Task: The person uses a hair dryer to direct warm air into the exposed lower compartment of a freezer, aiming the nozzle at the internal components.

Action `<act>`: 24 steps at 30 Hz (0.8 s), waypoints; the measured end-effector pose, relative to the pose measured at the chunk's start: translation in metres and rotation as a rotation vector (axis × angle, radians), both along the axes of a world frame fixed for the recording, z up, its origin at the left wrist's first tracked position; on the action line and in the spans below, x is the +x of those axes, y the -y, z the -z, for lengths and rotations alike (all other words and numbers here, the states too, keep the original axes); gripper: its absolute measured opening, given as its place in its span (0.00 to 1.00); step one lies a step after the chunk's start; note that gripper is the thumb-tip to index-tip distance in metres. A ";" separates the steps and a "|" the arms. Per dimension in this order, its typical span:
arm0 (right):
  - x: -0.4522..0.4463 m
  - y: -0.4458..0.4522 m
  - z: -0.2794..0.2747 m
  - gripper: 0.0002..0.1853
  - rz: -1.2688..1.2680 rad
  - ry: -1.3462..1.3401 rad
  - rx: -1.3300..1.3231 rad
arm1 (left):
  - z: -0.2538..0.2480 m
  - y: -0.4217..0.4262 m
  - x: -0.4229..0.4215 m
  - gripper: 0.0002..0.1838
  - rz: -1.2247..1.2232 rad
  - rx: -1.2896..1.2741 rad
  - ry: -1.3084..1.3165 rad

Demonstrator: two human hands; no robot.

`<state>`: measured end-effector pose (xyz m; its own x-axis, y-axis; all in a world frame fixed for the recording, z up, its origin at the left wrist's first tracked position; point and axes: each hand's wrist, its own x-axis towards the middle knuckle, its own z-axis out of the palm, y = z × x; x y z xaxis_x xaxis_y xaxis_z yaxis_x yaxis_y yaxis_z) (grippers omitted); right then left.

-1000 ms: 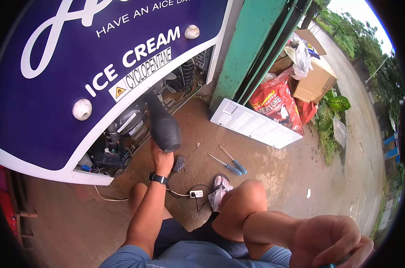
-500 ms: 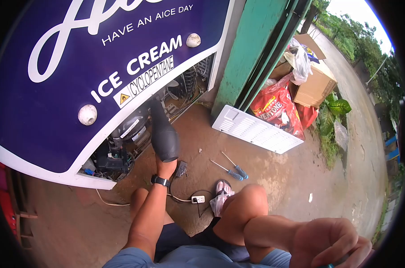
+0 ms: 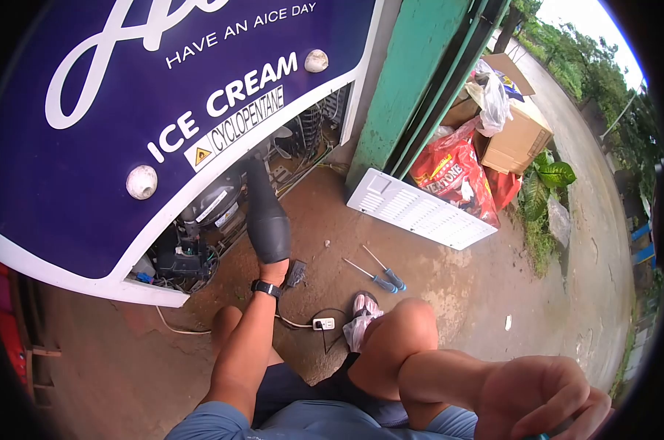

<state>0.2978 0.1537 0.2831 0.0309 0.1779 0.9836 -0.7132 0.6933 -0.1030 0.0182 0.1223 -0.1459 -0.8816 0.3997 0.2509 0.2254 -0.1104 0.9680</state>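
A black blower-like tool (image 3: pixel 266 220) points into the open lower compartment of the blue ice cream freezer (image 3: pixel 68 183). Behind its near end is my left hand (image 3: pixel 273 271), wrapped round it, with the fingers mostly hidden. Left of the tool, a dark compressor (image 3: pixel 213 202) and wiring (image 3: pixel 189 268) show in the compartment. My right hand (image 3: pixel 544 396) is at the lower right by my knee, its fingers curled round a small teal thing that is mostly cut off by the frame edge.
Two blue-handled screwdrivers (image 3: pixel 385 279) lie on the ground near my foot. A white socket block (image 3: pixel 323 323) with cables sits between my legs. The white vented panel (image 3: pixel 420 209) leans by the green post (image 3: pixel 383 110), before a red bag (image 3: pixel 453 172) and cardboard box (image 3: pixel 519 139).
Over the last second the tool and my left hand have shifted slightly, the tool now standing more upright in view. The camera view has moved a little. My right hand keeps its curl.
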 end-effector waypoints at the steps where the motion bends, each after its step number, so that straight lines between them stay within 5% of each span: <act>1: 0.000 0.000 -0.001 0.09 0.012 0.010 0.000 | -0.002 0.001 0.001 0.20 0.018 0.018 0.015; 12: -0.007 -0.001 0.001 0.09 -0.050 -0.089 0.009 | -0.030 0.008 -0.009 0.21 0.236 -0.054 -0.114; 15: -0.007 0.000 0.001 0.09 -0.026 -0.058 -0.013 | -0.058 0.004 -0.002 0.20 0.127 -0.020 -0.107; 19: -0.011 0.001 0.002 0.09 -0.014 -0.078 0.000 | -0.095 -0.001 -0.002 0.22 0.101 -0.157 -0.422; 24: -0.009 0.003 0.002 0.09 -0.011 -0.037 -0.002 | -0.089 -0.006 -0.008 0.26 0.067 -0.160 -0.419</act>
<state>0.2890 0.1510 0.2815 0.0652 0.1799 0.9815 -0.7240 0.6854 -0.0775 0.0102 0.1287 -0.0573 -0.6880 0.5153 0.5110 0.5992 0.0060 0.8006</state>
